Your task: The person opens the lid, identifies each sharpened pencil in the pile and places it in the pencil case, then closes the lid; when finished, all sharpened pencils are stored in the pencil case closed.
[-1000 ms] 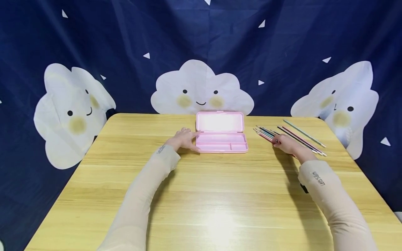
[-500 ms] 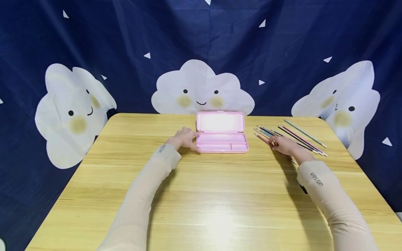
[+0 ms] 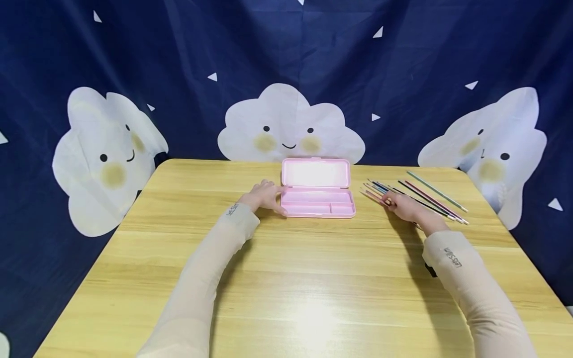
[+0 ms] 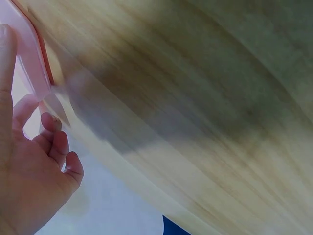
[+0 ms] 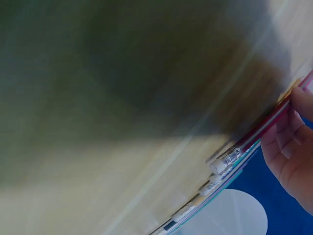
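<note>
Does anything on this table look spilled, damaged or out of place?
Nothing looks spilled or damaged. Only the pencils look untidy, fanned unevenly beside the open pencil case, the pale green pencil lying apart. The right hand holds a red pencil; the left hand touches the case.

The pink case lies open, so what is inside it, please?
Three compartments and their dividers show inside the case, nothing else; the left hand covers part of its left edge.
</note>
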Demonstrator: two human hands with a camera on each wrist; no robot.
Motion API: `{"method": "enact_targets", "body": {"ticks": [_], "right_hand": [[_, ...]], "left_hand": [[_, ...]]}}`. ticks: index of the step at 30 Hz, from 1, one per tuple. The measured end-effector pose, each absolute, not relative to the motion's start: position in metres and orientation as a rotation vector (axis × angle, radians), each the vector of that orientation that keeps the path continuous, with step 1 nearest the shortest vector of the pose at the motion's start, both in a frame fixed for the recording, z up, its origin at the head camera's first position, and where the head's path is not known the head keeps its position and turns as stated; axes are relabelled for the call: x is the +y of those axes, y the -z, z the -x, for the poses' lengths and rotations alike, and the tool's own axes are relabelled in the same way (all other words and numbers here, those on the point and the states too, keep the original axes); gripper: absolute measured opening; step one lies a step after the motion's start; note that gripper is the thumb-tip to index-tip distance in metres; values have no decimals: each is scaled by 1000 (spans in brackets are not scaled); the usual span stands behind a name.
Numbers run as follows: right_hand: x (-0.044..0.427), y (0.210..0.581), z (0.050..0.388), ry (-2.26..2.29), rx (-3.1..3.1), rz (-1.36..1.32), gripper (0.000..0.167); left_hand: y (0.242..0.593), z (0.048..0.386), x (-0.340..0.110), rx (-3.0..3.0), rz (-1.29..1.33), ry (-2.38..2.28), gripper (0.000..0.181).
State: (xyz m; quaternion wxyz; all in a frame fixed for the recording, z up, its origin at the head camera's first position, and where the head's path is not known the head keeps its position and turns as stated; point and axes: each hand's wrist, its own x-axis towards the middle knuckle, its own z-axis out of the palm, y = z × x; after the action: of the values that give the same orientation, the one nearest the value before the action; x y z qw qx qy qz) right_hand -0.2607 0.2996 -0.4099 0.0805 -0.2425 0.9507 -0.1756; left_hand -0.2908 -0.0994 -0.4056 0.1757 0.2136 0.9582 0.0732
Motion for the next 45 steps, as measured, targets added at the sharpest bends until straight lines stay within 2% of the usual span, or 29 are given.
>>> {"method": "enact_targets", "body": {"ticks": [7,15,25,33,45], "right_hand": [[287,400,265,574,2916,755,23],[261,396,271,632,2944,908,23],[225,400,282,674,2915,1003,20],[200,399,287,720,2825,966,25],[170,410,293,686,2803,1125,20]], "left_hand": [[402,289,-98,2700,-603,-241,93],[402,288,-99,2672,-566,-251,95],[403,289,-98,2617,-513,-250,101],[400,287,-99,2617,-455,-242,101],[398,285,-99,2594,-419,-264,100]]}}
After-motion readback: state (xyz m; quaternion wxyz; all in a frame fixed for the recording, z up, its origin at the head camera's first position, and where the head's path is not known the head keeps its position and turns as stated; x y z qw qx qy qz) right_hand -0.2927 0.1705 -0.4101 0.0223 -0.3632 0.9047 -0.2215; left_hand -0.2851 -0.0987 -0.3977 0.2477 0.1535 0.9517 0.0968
